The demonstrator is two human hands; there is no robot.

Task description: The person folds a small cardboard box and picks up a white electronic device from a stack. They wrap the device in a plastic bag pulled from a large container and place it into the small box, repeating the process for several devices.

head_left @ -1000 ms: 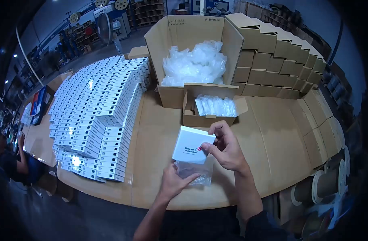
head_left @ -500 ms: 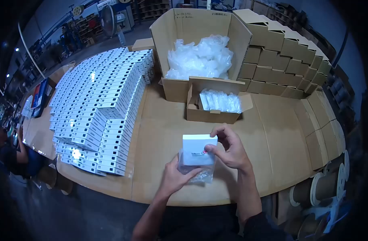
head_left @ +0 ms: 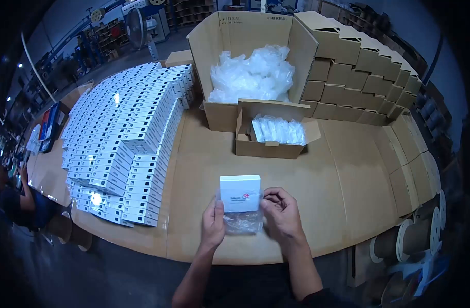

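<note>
A small white box (head_left: 239,195) with printed text and a red logo stands in front of me, its lower part inside a clear plastic bag (head_left: 242,223). My left hand (head_left: 213,222) grips the box's left edge through the bag, thumb on the front. On the other side, my right hand (head_left: 283,211) has thumb and index finger pinched at the bag's right edge. Beyond both hands, an open cardboard carton (head_left: 270,149) holds several bagged white boxes (head_left: 279,130) in a row.
Stacked white boxes (head_left: 127,138) cover the table's left side. Behind the carton, a large cardboard box (head_left: 223,116) contains loose clear bags (head_left: 255,72). Brown cartons (head_left: 343,77) are piled at right. Another person (head_left: 14,190) sits at far left; spools (head_left: 417,236) stand lower right.
The box and both hands have shifted left and slightly down. My right hand has moved from the box's top right corner to the bag's side; my left thumb now lies upright along the left edge.
</note>
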